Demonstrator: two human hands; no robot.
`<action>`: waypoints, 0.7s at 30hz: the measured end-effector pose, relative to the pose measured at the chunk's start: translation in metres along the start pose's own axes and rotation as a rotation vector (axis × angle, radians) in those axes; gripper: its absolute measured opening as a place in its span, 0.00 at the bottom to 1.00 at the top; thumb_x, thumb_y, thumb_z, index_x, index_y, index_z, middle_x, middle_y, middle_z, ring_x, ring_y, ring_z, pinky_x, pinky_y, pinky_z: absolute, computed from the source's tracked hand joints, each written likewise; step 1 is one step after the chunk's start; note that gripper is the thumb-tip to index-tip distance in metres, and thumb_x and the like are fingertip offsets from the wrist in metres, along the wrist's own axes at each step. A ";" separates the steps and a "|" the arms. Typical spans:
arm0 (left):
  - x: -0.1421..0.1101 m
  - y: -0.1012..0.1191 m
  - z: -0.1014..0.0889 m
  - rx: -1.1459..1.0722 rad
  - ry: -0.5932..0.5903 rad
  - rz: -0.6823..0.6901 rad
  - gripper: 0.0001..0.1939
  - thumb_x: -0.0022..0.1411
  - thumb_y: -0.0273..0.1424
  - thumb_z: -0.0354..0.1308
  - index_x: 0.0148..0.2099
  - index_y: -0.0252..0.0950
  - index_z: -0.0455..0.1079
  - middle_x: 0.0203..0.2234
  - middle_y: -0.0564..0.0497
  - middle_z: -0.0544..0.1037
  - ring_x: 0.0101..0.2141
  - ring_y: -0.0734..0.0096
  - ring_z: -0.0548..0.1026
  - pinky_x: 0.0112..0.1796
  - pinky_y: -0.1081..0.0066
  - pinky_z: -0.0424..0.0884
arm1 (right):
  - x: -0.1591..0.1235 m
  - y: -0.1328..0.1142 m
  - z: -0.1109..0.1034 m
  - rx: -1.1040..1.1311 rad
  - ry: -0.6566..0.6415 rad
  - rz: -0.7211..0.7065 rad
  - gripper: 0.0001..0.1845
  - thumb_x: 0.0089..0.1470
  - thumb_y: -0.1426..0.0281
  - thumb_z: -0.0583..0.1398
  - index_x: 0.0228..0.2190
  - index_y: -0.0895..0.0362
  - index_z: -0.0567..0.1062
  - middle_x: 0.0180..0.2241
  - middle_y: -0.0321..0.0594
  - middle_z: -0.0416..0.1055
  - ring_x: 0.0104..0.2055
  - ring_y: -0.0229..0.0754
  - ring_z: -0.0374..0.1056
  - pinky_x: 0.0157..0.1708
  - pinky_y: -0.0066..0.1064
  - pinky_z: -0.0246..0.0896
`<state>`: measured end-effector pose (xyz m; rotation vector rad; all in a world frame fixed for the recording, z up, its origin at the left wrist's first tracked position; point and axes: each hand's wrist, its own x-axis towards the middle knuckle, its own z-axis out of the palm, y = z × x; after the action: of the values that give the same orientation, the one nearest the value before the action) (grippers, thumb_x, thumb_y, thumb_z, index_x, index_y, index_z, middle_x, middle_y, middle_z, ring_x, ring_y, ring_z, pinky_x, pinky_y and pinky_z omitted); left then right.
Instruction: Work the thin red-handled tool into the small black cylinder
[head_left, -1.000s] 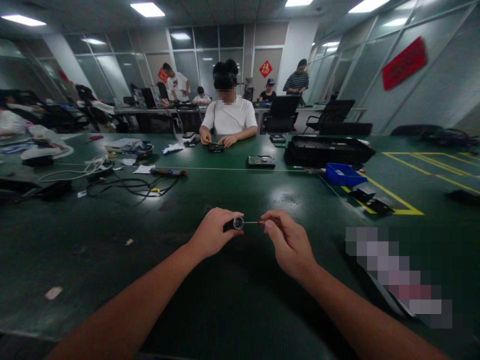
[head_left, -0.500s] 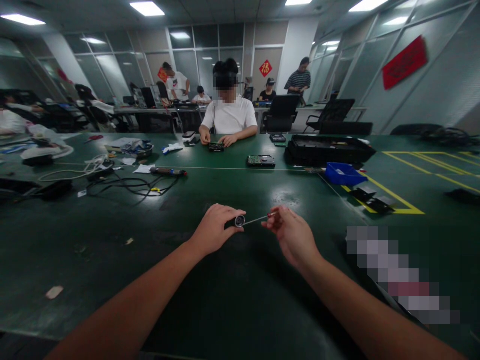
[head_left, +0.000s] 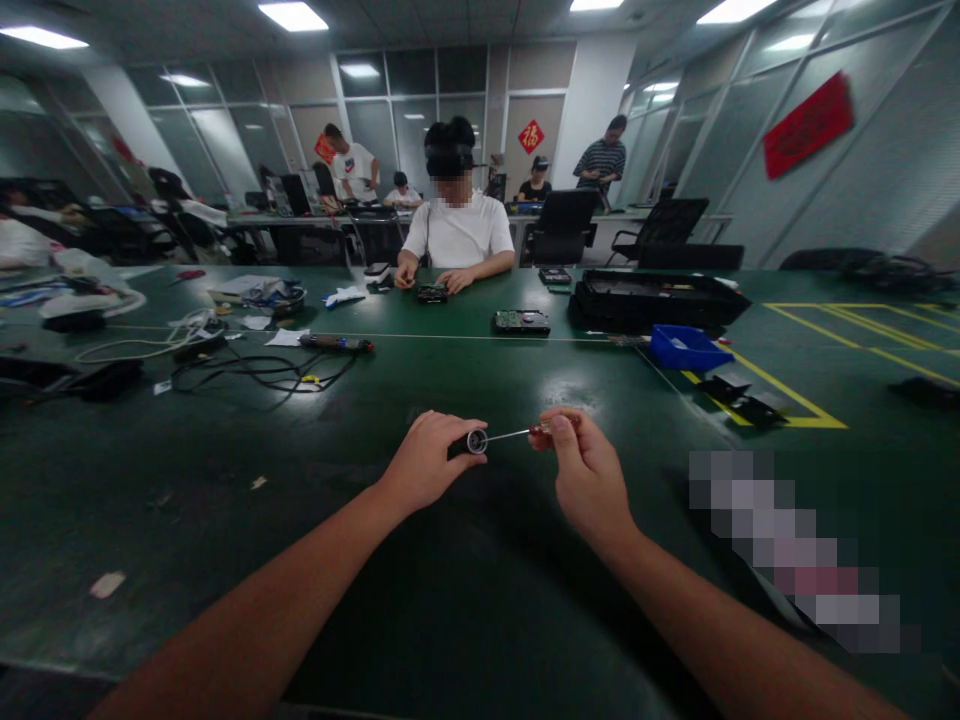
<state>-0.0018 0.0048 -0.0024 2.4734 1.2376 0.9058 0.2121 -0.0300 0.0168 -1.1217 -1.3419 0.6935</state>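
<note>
My left hand (head_left: pixel 420 462) is closed around a small black cylindrical part with a silvery ring at its open end (head_left: pixel 476 441), which faces right. In my right hand (head_left: pixel 591 475) is a screwdriver (head_left: pixel 510 435), held by its reddish translucent handle between thumb and fingers. Its thin metal shaft points left, and the tip reaches the ringed end of the cylinder; whether the tip sits on a screw inside cannot be made out. Both hands are above the dark green table (head_left: pixel 465 620).
Across the table a person in a white shirt handles a hard drive (head_left: pixel 432 293). Another drive (head_left: pixel 521 321) lies nearer. To the right are a black tray (head_left: pixel 660 300), a blue bin (head_left: pixel 688 347) and a pixelated object (head_left: pixel 780 550). Cables (head_left: pixel 240 372) and an electric screwdriver-like tool (head_left: pixel 335 343) lie left.
The right hand has turned, with its thumb now on top of the screwdriver handle. The cylinder's ringed end has shifted slightly left and tilted, showing more of its black side.
</note>
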 end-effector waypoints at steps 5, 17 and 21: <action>-0.001 0.004 -0.001 -0.014 0.005 -0.014 0.19 0.62 0.35 0.66 0.55 0.41 0.72 0.45 0.50 0.80 0.46 0.60 0.75 0.48 0.58 0.65 | -0.002 -0.003 -0.001 -0.071 -0.058 -0.042 0.14 0.66 0.59 0.54 0.40 0.54 0.73 0.33 0.40 0.77 0.36 0.43 0.74 0.39 0.37 0.68; -0.002 0.003 -0.001 -0.042 0.003 -0.019 0.19 0.62 0.35 0.66 0.55 0.41 0.72 0.47 0.50 0.80 0.47 0.60 0.75 0.49 0.57 0.66 | -0.006 -0.017 -0.010 -0.386 -0.156 -0.202 0.11 0.61 0.60 0.60 0.35 0.54 0.76 0.28 0.38 0.77 0.29 0.42 0.73 0.31 0.33 0.63; -0.002 0.002 0.000 -0.054 0.007 -0.019 0.19 0.62 0.35 0.66 0.55 0.41 0.72 0.47 0.50 0.80 0.48 0.59 0.75 0.50 0.57 0.67 | -0.009 -0.018 -0.009 -0.309 -0.233 -0.236 0.11 0.64 0.64 0.54 0.40 0.52 0.76 0.32 0.39 0.77 0.33 0.44 0.74 0.36 0.35 0.66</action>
<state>-0.0017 0.0019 -0.0020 2.4149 1.2208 0.9310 0.2158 -0.0466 0.0307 -1.1230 -1.7937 0.4620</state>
